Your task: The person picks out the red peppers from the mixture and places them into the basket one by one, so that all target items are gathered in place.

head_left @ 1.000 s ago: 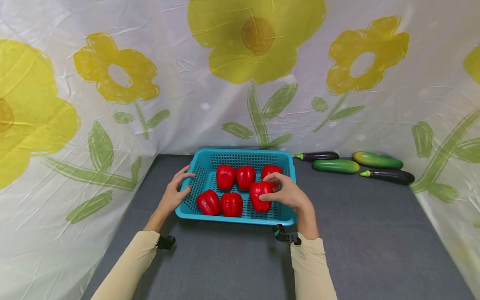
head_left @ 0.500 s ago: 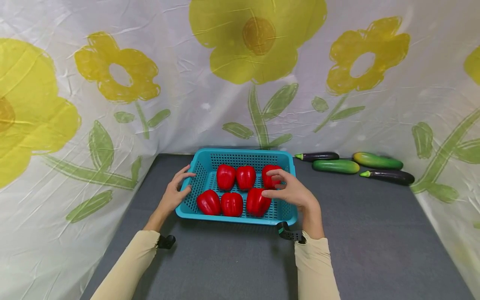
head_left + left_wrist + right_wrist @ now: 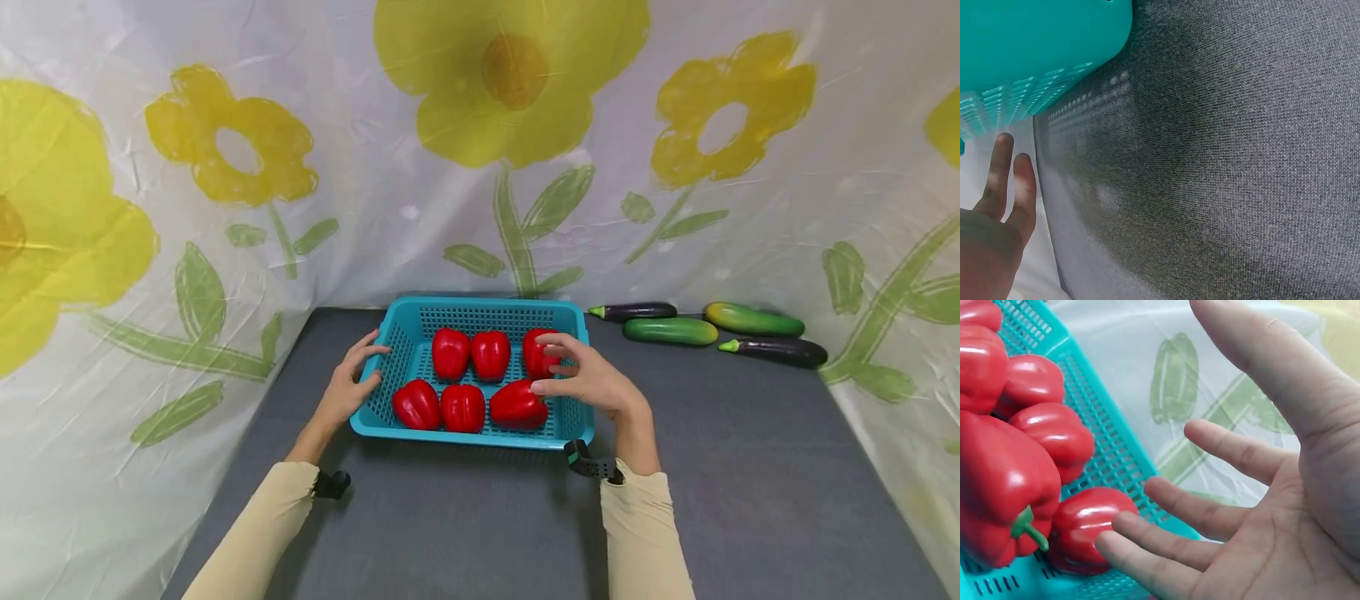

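A turquoise plastic basket point(image 3: 480, 439) holds several red bell peppers in two rows. In the head view, my left hand point(image 3: 347, 385) is at the basket's left rim, fingers apart and holding nothing; whether it touches the rim is unclear. My right hand point(image 3: 596, 382) hovers over the basket's right side with fingers spread. Closest to its thumb lies the front-right bell pepper point(image 3: 517, 406), on its side. The right wrist view shows that pepper's green stem point(image 3: 1030, 530) and the bare palm point(image 3: 1266, 556). Another bell pepper point(image 3: 536, 354) sits behind, partly hidden by my right fingers.
On the dark grey table point(image 3: 735, 467), right of the basket, lie two eggplants, one at the back point(image 3: 633, 312) and one farther right point(image 3: 780, 352). Beside them are a green zucchini point(image 3: 670, 331) and a yellow-green one point(image 3: 753, 320). A flower-patterned cloth point(image 3: 360, 208) hangs behind.
My right hand has let go of the front-right bell pepper and drawn a little to the right. That pepper has tipped onto its side in the basket. My left hand has stayed put.
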Demonstrator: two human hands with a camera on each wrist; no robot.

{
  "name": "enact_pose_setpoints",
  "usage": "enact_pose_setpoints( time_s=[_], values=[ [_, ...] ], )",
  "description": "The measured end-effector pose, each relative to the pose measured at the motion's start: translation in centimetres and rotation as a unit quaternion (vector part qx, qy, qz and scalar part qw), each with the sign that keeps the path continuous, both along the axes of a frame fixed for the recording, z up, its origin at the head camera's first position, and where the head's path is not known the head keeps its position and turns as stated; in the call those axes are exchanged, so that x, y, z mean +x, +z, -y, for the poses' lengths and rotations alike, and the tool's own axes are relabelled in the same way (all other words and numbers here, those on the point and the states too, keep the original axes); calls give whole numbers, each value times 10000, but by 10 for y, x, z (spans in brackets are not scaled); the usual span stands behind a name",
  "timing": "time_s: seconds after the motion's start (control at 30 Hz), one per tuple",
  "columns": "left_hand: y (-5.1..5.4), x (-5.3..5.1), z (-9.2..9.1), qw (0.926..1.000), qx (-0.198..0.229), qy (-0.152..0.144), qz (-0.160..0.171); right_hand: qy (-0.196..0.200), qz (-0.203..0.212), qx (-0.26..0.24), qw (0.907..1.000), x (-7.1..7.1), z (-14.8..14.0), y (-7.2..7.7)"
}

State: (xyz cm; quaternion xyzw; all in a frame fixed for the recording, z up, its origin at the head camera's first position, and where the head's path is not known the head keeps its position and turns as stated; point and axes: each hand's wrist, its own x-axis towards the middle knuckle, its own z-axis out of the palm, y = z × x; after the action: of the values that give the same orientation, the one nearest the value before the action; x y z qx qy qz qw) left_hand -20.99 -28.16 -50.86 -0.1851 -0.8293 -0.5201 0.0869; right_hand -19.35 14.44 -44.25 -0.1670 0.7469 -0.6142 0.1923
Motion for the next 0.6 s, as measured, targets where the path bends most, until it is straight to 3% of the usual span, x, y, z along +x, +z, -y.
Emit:
enact_pose_setpoints(
  time_s=[0.07, 0.2, 0.43, 0.6],
  values=[
    [1, 0, -1, 10000, 12, -7, -16, 11, -48, -60, 10000, 1, -3, 1],
    [16, 6, -6, 9999, 74, -87, 5, 116, -144, -265, 9995, 2, -10, -1],
    [2, -2, 10, 9993, -346, -99, 29, -98, -349, -416, 9985, 6, -19, 0],
    [11, 0, 23, 9984, -365, 137, 403, -607, -913, -368, 9933, 8, -35, -2]
  ],
)
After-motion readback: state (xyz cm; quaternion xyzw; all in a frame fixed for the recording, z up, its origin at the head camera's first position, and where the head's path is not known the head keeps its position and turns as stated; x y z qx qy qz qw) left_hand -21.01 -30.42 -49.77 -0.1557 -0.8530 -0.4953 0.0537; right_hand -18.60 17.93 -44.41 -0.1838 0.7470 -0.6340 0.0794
